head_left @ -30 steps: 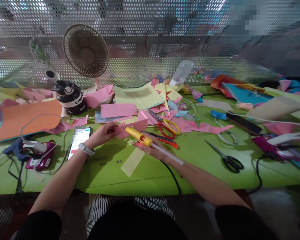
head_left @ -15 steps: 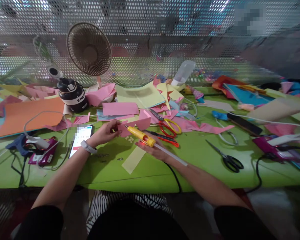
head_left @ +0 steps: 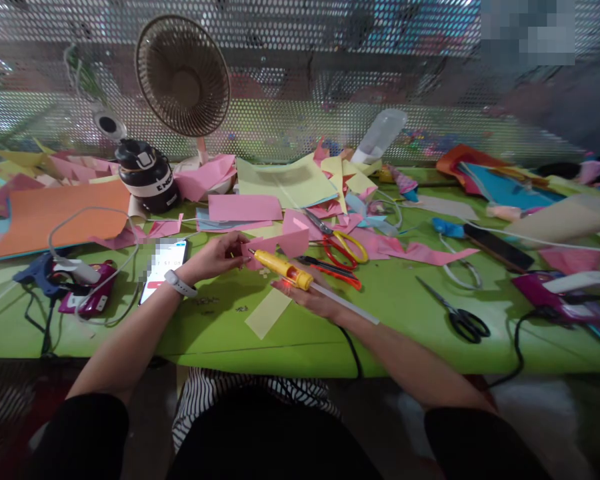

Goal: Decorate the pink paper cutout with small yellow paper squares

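Note:
My right hand [head_left: 307, 293] is wrapped round a yellow hot glue gun [head_left: 277, 265], and a long clear glue stick [head_left: 347, 308] sticks out of its back end. The gun's nozzle points left, close to a folded piece of pink paper [head_left: 294, 235]. Between its fingertips my left hand [head_left: 225, 253] pinches the left end of that paper. A red light glows on the gun near my right fingers. Small pale pieces [head_left: 264, 272] lie beneath the nozzle, partly hidden. A pale yellow paper strip [head_left: 268, 313] is flat on the green table [head_left: 205, 337] below my hands.
Red-and-yellow-handled scissors [head_left: 337, 240] and orange-handled pliers [head_left: 333, 270] lie just beyond the gun. Black scissors [head_left: 455, 313] rest to the right. A lit phone [head_left: 164, 267] is beside my left wrist. Behind stand a black bottle [head_left: 147, 177] and a fan [head_left: 183, 77].
The view has shifted slightly, so the table's things sit a little differently in the picture. Both hands keep their holds, and the red light on the glue gun shows brighter.

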A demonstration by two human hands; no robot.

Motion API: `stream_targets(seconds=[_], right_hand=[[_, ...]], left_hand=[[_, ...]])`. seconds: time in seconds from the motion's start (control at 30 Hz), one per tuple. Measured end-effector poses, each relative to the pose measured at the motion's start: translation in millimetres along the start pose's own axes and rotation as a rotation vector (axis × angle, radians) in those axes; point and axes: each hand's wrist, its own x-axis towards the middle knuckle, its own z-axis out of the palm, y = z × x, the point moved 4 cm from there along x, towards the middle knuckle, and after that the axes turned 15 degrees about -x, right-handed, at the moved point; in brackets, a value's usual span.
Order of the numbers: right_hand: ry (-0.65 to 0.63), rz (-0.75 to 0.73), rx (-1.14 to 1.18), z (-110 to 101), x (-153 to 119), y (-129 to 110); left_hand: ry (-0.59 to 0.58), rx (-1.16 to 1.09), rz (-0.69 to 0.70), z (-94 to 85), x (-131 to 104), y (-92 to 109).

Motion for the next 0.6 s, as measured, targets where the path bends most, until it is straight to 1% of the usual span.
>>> stream_targets(seconds=[0.17, 0.37, 0.6], right_hand=[[-0.024, 0.073, 0.007, 4.0, -2.3, 0.4], [-0.005, 0.096, 0.087, 7.6, -2.0, 4.3], [-0.014, 0.086, 0.045, 8.8, -1.4, 6.6]], left_hand=[[0.0, 0.05, 0.002, 0.3, -1.0, 0.4], [-0.001, 0.079, 0.03, 2.5, -1.4, 2.9], [0.004, 0.122, 0.038, 3.2, -0.9, 2.5]])
